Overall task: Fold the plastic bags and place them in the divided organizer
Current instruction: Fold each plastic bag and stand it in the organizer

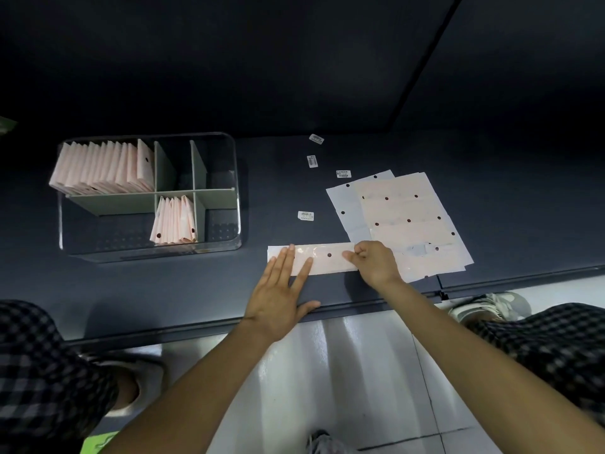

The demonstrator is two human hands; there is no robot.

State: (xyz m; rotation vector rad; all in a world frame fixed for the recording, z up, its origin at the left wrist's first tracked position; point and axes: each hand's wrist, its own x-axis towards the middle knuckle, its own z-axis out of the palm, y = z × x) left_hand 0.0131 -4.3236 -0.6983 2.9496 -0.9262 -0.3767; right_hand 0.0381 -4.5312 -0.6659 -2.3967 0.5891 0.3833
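A folded strip of plastic bag (322,259) lies flat near the front edge of the dark worktop (196,290); the left hand (281,294) presses its left end with straight fingers, and the right hand (373,261) pinches its right end. A stack of unfolded bags (406,221) lies just right of the strip. The clear divided organizer (67,231) stands to the left, holding upright folded bags (101,168) in its rear-left compartment and more in a front-middle compartment.

A matt dark table (196,290) is noted. The organizer (237,204) is walled in clear glossy plastic. The folded bag (327,258) appears thin, glossy film, possibly paper-backed.
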